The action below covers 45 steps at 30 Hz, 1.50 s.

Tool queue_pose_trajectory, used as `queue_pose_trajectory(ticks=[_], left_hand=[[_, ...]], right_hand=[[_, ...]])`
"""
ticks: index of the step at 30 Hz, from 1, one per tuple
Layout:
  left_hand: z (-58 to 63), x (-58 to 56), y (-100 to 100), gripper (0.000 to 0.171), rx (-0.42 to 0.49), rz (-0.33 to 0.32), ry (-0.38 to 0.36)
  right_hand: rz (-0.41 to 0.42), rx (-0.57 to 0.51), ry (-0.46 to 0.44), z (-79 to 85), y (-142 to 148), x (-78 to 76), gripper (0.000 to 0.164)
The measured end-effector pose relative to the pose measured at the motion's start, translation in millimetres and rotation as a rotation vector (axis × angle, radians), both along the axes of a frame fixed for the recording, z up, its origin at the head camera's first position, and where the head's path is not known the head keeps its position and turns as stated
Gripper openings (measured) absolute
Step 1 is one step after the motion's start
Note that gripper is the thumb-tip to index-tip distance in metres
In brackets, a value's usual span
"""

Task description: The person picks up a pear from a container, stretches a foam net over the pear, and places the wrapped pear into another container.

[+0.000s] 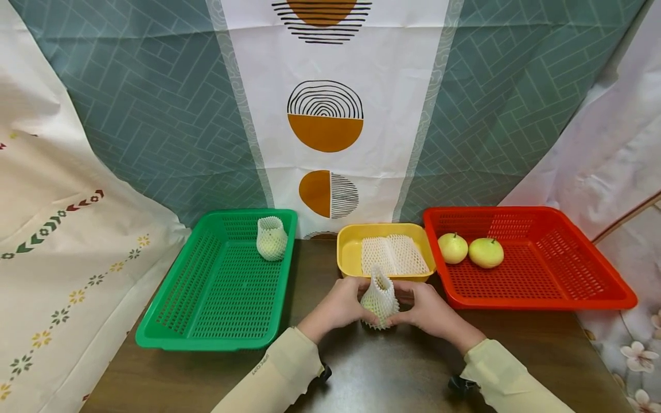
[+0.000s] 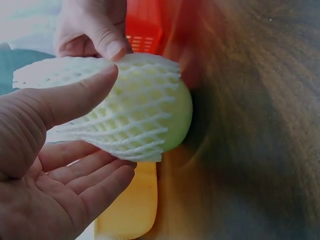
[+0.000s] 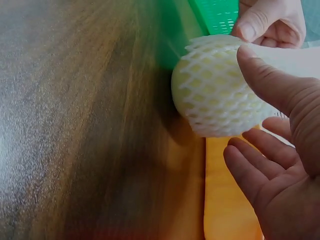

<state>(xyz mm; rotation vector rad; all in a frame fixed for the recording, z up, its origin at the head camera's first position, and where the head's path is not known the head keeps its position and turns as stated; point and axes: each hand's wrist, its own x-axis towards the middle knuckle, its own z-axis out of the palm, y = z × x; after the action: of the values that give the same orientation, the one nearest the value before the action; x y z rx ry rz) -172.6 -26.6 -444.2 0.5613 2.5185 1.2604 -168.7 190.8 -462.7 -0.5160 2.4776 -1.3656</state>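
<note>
Both forearms reach in over the table's (image 1: pixel 392 373) near edge in pale sleeves (image 1: pixel 286 361), slanting inward until the hands nearly meet before the yellow basket's (image 1: pixel 352 249) near edge. The left hand (image 1: pixel 342 304) and right hand (image 1: pixel 427 310) face each other around one fruit (image 2: pixel 182 120) in a white net (image 1: pixel 381 295). Each is parted about as wide as the fruit, holding it between thumb and fingers: thumbs against the net on the near side, fingers loosely bent on the far side. I cannot tell whether every fingertip touches. The fruit stands upright, its bare base poking out below the net, on the table or just above it; I can't tell which. Another netted fruit (image 1: pixel 272 244) sits in the green basket's (image 1: pixel 232 292) far right corner.
</note>
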Motion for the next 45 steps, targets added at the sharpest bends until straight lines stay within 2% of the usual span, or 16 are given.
queue_pose_trajectory(ticks=[5, 10, 14, 18, 22, 26, 29, 33, 35, 38, 42, 45], left_hand=[[-2.7, 1.6, 2, 0.044, -0.039, 0.008, 0.046], [-7.2, 2.1, 3, 0.048, -0.066, 0.013, 0.034], [-10.4, 2.1, 2, 0.057, -0.093, 0.016, 0.019], [-12.2, 2.8, 2, 0.071, -0.107, 0.019, 0.009], [-14.7, 3.6, 2, 0.074, -0.086, 0.024, 0.021], [-15.2, 3.6, 0, 0.068, -0.045, 0.032, 0.041], [-7.2, 2.9, -4, 0.063, 0.022, 0.014, 0.008], [18.7, 1.6, -12, 0.063, 0.161, 0.006, -0.049], [33.8, 1.2, -17, 0.066, 0.227, 0.035, -0.06], [51.3, 1.5, -22, 0.068, 0.329, 0.087, -0.09], [61.7, 2.5, -23, 0.064, 0.433, 0.148, -0.124], [62.1, 2.7, -24, 0.063, 0.447, 0.19, -0.12]], right_hand=[[0.002, 0.01, -0.008, -3.7, -3, 1.1, 0.074], [-0.017, 0.006, -0.027, -9.5, -4, 3.8, 0.086], [-0.031, 0.019, -0.032, -16.4, -4, 4.9, 0.093], [-0.041, 0.016, -0.034, -21.2, -4, 5.9, 0.093], [-0.036, -0.005, -0.026, -22.5, -7, 6.8, 0.089], [-0.018, -0.031, -0.042, -17.6, -9, 8.0, 0.083], [-0.023, -0.023, -0.04, -3.6, -8, 9.2, 0.083], [-0.034, -0.043, -0.013, 25.8, -6, 9.0, 0.085], [-0.039, -0.091, 0.008, 39.9, -6, 8.0, 0.08], [-0.044, -0.174, 0.043, 55.4, -7, 7.0, 0.064], [-0.065, -0.31, -0.032, 63.6, -13, 7.1, 0.05], [-0.067, -0.42, -0.142, 64.1, -20, 6.8, 0.05]])
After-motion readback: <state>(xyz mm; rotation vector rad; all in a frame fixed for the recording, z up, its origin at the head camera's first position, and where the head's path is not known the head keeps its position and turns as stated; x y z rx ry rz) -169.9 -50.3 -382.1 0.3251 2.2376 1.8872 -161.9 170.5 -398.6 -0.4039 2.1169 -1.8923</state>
